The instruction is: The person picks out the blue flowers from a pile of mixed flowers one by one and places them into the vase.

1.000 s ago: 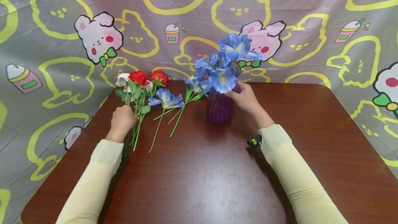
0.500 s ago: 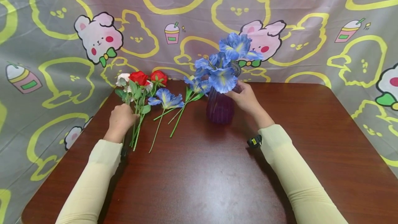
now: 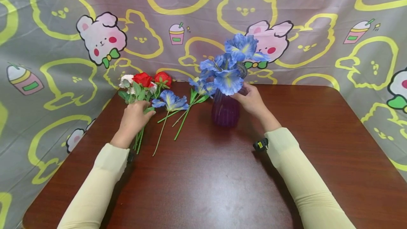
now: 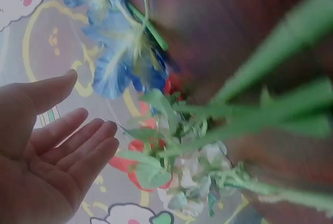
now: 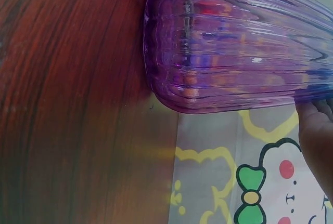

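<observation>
My right hand (image 3: 252,100) holds the neck of a purple ribbed glass vase (image 3: 225,112), which stands upright on the table. Blue irises (image 3: 227,78) rise from its mouth and lean over the rim. At the left, my left hand (image 3: 133,116) hovers over a bunch of roses, its thumb apart from its fingers; the left wrist view shows the palm (image 4: 44,167) with nothing in it. The bunch has red roses (image 3: 142,80) and white roses (image 3: 126,80), with green stems (image 4: 260,122) pointing toward me. A single blue iris (image 3: 171,100) lies just right of that hand.
Between that iris and the vase lies another blue iris (image 3: 201,86), with crossed green stems (image 3: 182,124). The brown wooden table (image 3: 197,179) meets a patterned cloth backdrop (image 3: 197,20) at its far edge. A dark wrist camera (image 3: 260,145) sits at my right cuff.
My left hand has moved to the right and slightly away from me over the rose stems, its thumb spreading out. My right hand, the vase and the irises stay as they were.
</observation>
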